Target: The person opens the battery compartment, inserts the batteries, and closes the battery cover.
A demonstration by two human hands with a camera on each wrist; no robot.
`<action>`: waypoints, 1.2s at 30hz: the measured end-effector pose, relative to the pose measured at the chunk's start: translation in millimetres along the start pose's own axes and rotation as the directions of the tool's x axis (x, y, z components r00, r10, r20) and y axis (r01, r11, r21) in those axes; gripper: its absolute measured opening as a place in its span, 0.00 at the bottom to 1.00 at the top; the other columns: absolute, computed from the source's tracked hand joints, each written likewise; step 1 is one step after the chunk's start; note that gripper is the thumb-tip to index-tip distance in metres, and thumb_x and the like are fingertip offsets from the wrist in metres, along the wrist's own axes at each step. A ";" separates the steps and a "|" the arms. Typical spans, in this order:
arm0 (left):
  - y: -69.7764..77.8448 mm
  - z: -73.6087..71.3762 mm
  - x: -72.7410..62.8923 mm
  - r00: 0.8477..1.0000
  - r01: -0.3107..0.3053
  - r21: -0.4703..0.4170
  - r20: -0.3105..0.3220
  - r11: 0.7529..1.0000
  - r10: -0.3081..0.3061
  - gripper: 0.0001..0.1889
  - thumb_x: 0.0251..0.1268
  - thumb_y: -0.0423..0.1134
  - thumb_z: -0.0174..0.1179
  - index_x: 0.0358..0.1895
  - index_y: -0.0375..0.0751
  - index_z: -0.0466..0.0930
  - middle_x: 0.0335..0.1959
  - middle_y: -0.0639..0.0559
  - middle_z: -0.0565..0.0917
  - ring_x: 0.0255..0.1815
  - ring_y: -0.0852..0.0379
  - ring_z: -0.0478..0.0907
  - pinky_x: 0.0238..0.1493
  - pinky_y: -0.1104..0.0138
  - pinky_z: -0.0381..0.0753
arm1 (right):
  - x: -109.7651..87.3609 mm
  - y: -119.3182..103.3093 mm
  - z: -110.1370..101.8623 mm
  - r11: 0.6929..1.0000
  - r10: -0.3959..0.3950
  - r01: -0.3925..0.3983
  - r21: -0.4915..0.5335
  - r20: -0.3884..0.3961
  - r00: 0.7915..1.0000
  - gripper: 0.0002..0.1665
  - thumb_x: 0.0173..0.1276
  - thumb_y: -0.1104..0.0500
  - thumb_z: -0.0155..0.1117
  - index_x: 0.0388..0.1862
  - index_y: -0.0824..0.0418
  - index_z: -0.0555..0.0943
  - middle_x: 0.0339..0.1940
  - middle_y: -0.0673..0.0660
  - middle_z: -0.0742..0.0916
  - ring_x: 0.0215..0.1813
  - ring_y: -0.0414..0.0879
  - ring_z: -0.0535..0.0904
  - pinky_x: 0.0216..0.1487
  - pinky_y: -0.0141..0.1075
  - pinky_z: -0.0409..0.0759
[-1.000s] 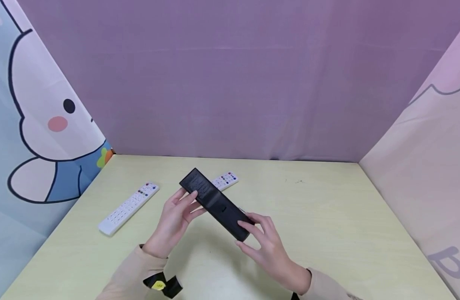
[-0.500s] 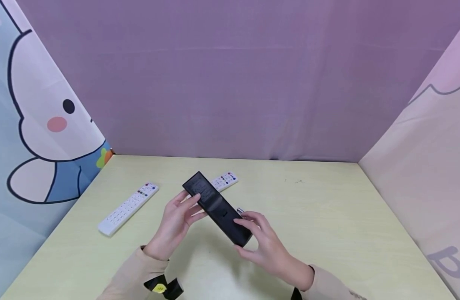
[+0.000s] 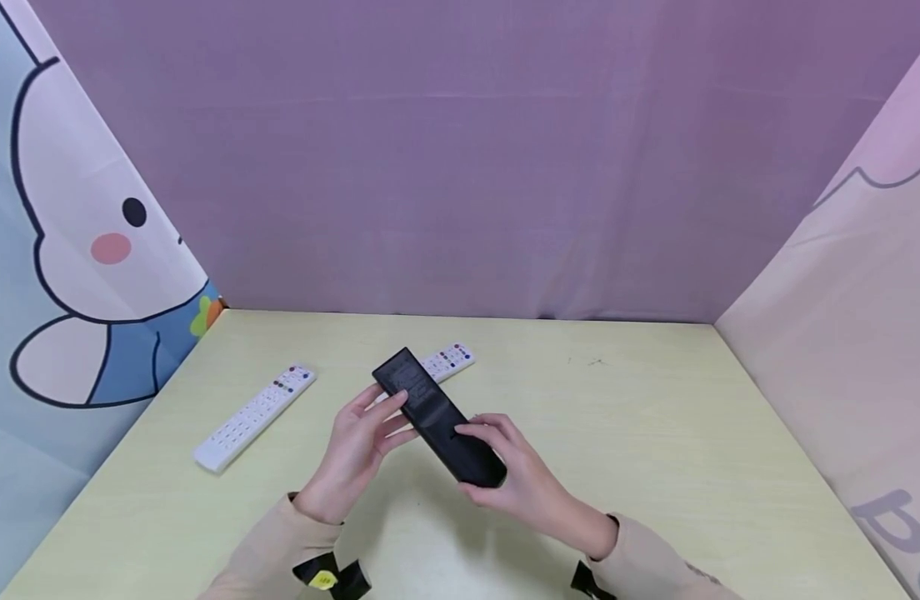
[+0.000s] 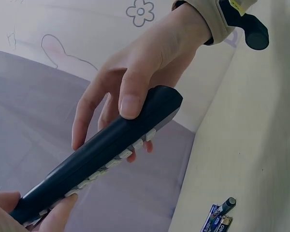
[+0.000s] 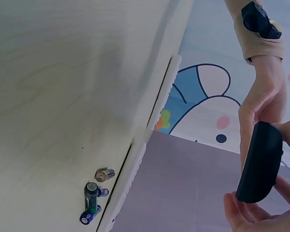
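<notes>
A black remote control (image 3: pixel 436 417) is held above the table, slanting from upper left to lower right, with its back towards the head camera. My left hand (image 3: pixel 358 446) pinches its upper left end, thumb on the back and fingers beneath. At the lower right end, my right hand (image 3: pixel 523 475) grips the remote, with fingers across the back and the thumb at the near edge. Pale buttons along the underside show in the left wrist view, where the right hand (image 4: pixel 145 63) appears at the top. The right wrist view shows the end of the remote (image 5: pixel 261 164).
On the light wooden table (image 3: pixel 655 467) lie two white remotes, one on the left (image 3: pixel 253 421) and one behind the black remote (image 3: pixel 448 362). Several loose batteries (image 5: pixel 91 195) lie beside a white remote in the right wrist view. Cloth panels border the table's back and sides.
The black remote has shifted slightly right and down. My right hand's fingers have moved up along its back, giving a fuller grip. My left hand has followed slightly, still holding its end.
</notes>
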State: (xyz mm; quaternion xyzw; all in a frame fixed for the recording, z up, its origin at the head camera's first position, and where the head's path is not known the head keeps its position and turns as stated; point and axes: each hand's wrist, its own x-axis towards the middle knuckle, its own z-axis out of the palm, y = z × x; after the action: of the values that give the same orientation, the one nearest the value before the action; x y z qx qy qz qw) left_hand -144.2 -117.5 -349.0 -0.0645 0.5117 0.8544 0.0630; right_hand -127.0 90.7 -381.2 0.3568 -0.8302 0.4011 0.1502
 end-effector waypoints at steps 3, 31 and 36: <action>-0.7 0.5 0.3 1.000 0.001 -0.004 -0.009 1.000 -0.001 0.21 0.61 0.29 0.50 0.59 0.35 0.63 0.40 0.47 0.80 0.35 0.54 0.80 0.42 0.59 0.81 | 1.0 0.4 0.1 0.999 0.018 -0.018 0.031 0.015 1.000 0.36 0.44 0.60 0.72 0.55 0.54 0.71 0.52 0.55 0.72 0.51 0.46 0.71 0.44 0.34 0.78; -6.1 7.6 2.9 0.997 0.012 -0.001 -0.071 1.000 -0.012 0.22 0.59 0.28 0.53 0.57 0.32 0.64 0.36 0.47 0.80 0.33 0.53 0.80 0.40 0.59 0.82 | 1.2 2.6 5.8 0.997 0.071 -0.071 0.028 -0.012 0.997 0.31 0.40 0.63 0.72 0.48 0.56 0.74 0.46 0.52 0.75 0.46 0.44 0.74 0.40 0.32 0.80; -7.4 7.3 2.6 0.997 0.023 0.000 -0.073 1.000 -0.023 0.20 0.59 0.28 0.52 0.57 0.34 0.65 0.37 0.47 0.80 0.34 0.53 0.80 0.41 0.58 0.81 | 1.2 2.5 5.8 0.996 0.078 -0.078 0.039 -0.007 0.997 0.31 0.39 0.63 0.72 0.47 0.57 0.74 0.44 0.52 0.75 0.43 0.43 0.73 0.38 0.29 0.79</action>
State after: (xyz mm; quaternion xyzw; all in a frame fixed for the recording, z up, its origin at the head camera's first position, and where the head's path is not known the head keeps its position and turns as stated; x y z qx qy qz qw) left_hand -145.8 -107.4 -352.4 -0.1015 0.5131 0.8506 0.0540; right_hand -129.4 86.7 -385.6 0.3253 -0.8350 0.4240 0.1312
